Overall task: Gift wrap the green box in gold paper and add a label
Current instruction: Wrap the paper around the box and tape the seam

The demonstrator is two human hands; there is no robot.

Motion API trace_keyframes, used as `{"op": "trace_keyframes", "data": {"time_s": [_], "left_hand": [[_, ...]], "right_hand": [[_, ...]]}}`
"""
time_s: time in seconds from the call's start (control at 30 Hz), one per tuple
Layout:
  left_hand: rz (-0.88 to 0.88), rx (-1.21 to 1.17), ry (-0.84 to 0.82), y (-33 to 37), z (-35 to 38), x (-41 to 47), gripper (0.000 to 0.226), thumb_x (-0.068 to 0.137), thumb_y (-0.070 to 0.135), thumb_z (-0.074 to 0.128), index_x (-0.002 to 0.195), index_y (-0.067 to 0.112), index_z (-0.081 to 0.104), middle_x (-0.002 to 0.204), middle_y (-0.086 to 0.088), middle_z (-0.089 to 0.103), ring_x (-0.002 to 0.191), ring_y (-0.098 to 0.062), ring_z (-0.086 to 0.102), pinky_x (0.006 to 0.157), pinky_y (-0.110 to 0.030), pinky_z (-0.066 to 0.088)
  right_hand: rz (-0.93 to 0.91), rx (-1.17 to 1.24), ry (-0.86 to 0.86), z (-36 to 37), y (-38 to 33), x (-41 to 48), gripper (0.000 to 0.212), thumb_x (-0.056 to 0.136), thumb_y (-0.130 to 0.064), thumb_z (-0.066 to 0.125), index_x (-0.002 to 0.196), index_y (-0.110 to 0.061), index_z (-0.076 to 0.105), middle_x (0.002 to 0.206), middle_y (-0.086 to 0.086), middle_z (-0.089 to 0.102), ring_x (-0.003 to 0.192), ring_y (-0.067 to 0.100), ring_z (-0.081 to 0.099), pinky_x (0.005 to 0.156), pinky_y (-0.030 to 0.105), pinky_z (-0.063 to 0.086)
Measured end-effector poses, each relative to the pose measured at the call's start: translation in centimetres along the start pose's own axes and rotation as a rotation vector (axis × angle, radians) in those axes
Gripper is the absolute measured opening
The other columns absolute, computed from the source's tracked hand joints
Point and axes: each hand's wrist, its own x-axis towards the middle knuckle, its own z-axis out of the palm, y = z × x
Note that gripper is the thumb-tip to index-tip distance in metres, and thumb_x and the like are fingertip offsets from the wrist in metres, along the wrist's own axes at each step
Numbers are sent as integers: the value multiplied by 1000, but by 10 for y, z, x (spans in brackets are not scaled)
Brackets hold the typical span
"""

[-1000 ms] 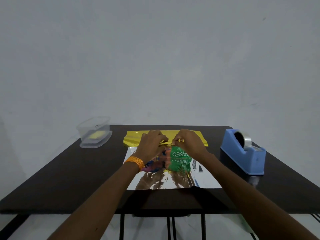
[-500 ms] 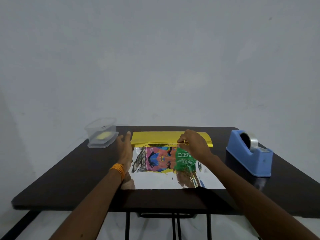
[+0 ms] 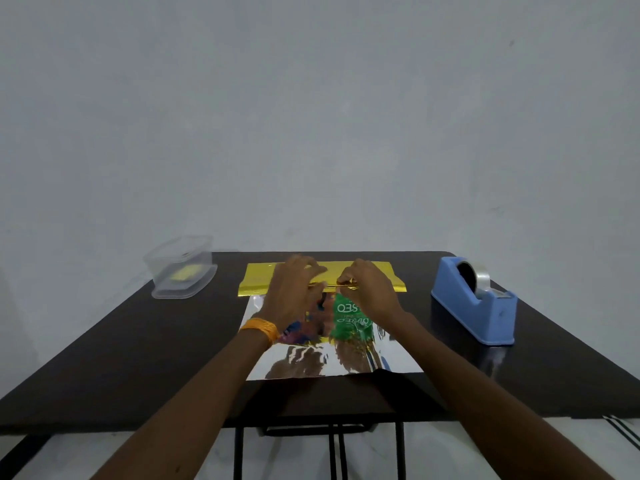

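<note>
Wide dark glossy table (image 3: 104, 358), and spread across its middle is the gold paper (image 3: 263, 275), mirror-silver side up and crinkled, its far edge folded back into a flat gold band, with a chunky blue plastic tape dispenser (image 3: 474, 306) well off to the right and a clear rounded plastic tub (image 3: 180, 268) off to the left. The green box (image 3: 349, 323), printed with white lettering, lies on the silver side, just under the hands. The right hand (image 3: 372, 292) has fingers curled tight, pinching the gold fold, and the left hand (image 3: 291, 296), orange wristband (image 3: 261, 329) showing, curls onto that same fold beside it, a bit blurred.
</note>
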Motion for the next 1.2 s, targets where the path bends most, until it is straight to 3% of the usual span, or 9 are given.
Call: {"op": "trace_keyframes", "data": {"time_s": [0.07, 0.17, 0.27, 0.37, 0.43, 0.5, 0.67, 0.77, 1.2], "left_hand": [[16, 58, -121, 11, 9, 8, 33, 96, 35, 58, 128, 28, 64, 123, 2, 62, 117, -22, 52, 93, -42, 43], [-39, 14, -116, 14, 15, 10, 27, 94, 27, 61, 120, 30, 68, 118, 4, 62, 112, -21, 52, 90, -39, 42], [-53, -8, -103, 13, 16, 11, 24, 93, 26, 63, 116, 29, 70, 117, 5, 62, 112, -21, 52, 91, -39, 42], [-68, -9, -107, 15, 17, 11, 23, 92, 27, 65, 115, 29, 70, 115, 4, 61, 112, -21, 53, 90, -41, 43], [-77, -3, -100, 15, 18, 10, 23, 92, 27, 65, 114, 29, 70, 115, 4, 61, 111, -21, 53, 89, -41, 43], [-86, 7, -105, 15, 19, 10, 23, 92, 27, 66, 115, 29, 69, 114, 4, 60, 110, -21, 53, 88, -40, 43], [-79, 6, -124, 15, 17, 12, 23, 92, 28, 65, 115, 29, 68, 115, 4, 58, 109, -20, 53, 88, -40, 44], [-82, -3, -129, 15, 16, 11, 24, 93, 28, 65, 117, 28, 67, 116, 3, 59, 110, -21, 52, 89, -40, 43], [-61, 2, -132, 12, 12, 13, 24, 92, 31, 65, 117, 29, 66, 114, 3, 60, 108, -20, 53, 89, -39, 44]], "right_hand": [[-3, 24, -14, -3, -1, -1, 10, 83, -18, 79, 92, -21, 74, 93, -2, 64, 92, 19, 58, 70, 36, 47], [26, 183, -96, -12, 4, 1, 22, 76, -7, 82, 95, -14, 76, 95, 3, 69, 88, 20, 60, 75, 34, 49], [322, 449, 97, -30, 17, 3, 20, 83, -10, 76, 101, -19, 74, 102, -7, 70, 90, 7, 62, 78, 19, 49], [764, 561, 338, -50, 40, 3, 12, 93, -15, 58, 100, -18, 67, 87, -7, 65, 75, 9, 59, 68, 27, 50], [1039, 814, 294, -54, 51, -4, 12, 98, -19, 54, 104, -11, 59, 76, 2, 54, 62, 14, 48, 56, 27, 42], [1176, 1059, 171, -48, 55, -15, 23, 99, -31, 54, 105, -9, 57, 83, 10, 57, 68, 19, 52, 57, 30, 46], [1120, 1220, 14, -25, 48, -10, 45, 94, -43, 61, 124, -10, 56, 105, 19, 62, 90, 30, 64, 79, 39, 57], [1100, 1145, 21, -15, 40, -4, 61, 86, -50, 66, 131, -13, 48, 113, 18, 66, 96, 29, 68, 74, 37, 59], [1102, 1170, 29, -15, 37, -16, 66, 90, -39, 67, 142, -11, 39, 98, 15, 63, 93, 28, 65, 91, 41, 54]]}}
